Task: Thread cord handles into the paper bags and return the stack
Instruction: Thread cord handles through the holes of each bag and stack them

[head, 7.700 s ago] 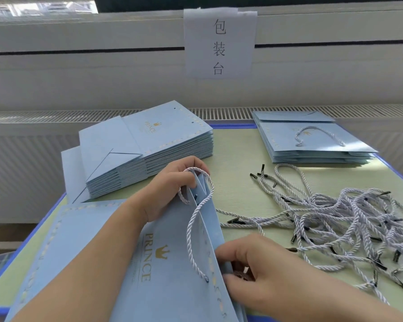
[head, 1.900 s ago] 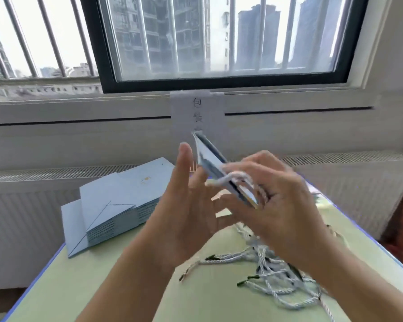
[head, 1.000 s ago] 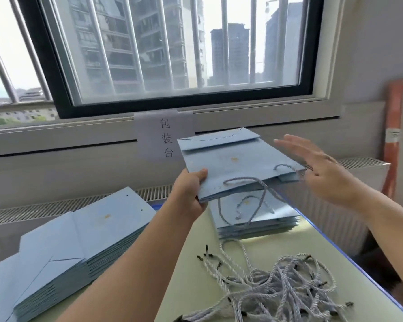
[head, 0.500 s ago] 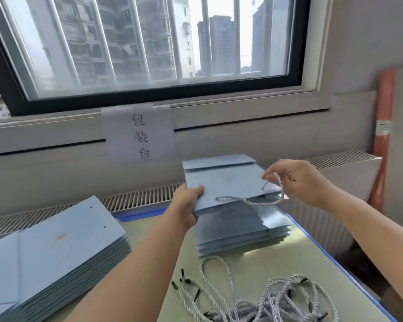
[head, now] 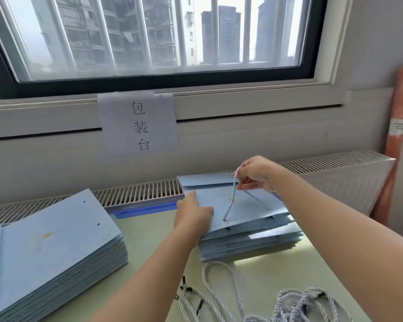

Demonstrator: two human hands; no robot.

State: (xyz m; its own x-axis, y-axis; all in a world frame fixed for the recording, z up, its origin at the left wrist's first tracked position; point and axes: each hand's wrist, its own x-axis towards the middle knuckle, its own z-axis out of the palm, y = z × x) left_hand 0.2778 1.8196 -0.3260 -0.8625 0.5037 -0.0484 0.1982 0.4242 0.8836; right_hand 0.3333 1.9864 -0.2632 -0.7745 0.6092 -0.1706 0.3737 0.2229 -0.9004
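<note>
A: What has changed in the last moment?

B: The threaded bag (head: 240, 212), carried in the air half a second ago, is now laid on top of the finished stack (head: 249, 240) at the right rear of the tabletop (head: 149, 247). The cord handle (head: 230, 198), which lay slack across the bag then, is now drawn up taut from its hole.

A: What is meant by that for the task?

B: This bag is judged threaded and returned. Only the handle is left to be laid flat before the next bag is taken from the unthreaded pile (head: 49, 254) on the left.

A: How are the grips described?

B: The left hand (head: 194, 217) is seen pressed on the bag's near left edge, fingers curled over it, so the bag is held down against the stack. The cord is pinched narrowly by the right hand (head: 256, 174), thumb against fingertips, above the bag's far edge.

A: And where is the cord relative to that grip?

B: It is held at its upper bend, right in the pinch. One strand is run down and slightly left to the hole near the bag's front edge, close beside the left hand. Loose cords (head: 289, 303) are left in a tangle in the near foreground, well apart from both hands.
</note>
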